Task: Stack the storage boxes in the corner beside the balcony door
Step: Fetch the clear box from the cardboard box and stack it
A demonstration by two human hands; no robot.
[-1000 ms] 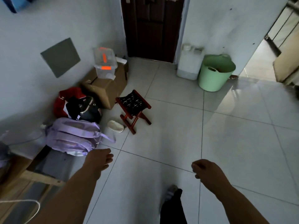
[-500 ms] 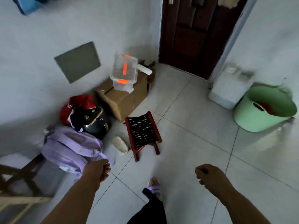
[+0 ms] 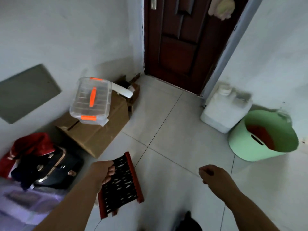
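Just ahead, a stool (image 3: 123, 184) fronts the cardboard box (image 3: 100, 135).

Red folding stool (image 3: 121, 184) on the floor (image 3: 175, 130) — green tub (image 3: 245, 152) and white jug (image 3: 223, 112) near the door (image 3: 180, 47).

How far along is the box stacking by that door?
Done: a clear storage box already sits on the cardboard box in the corner beside the door. In hand: nothing; left hand and right hand hold no box. Left: no other storage boxes in view, so unclear.
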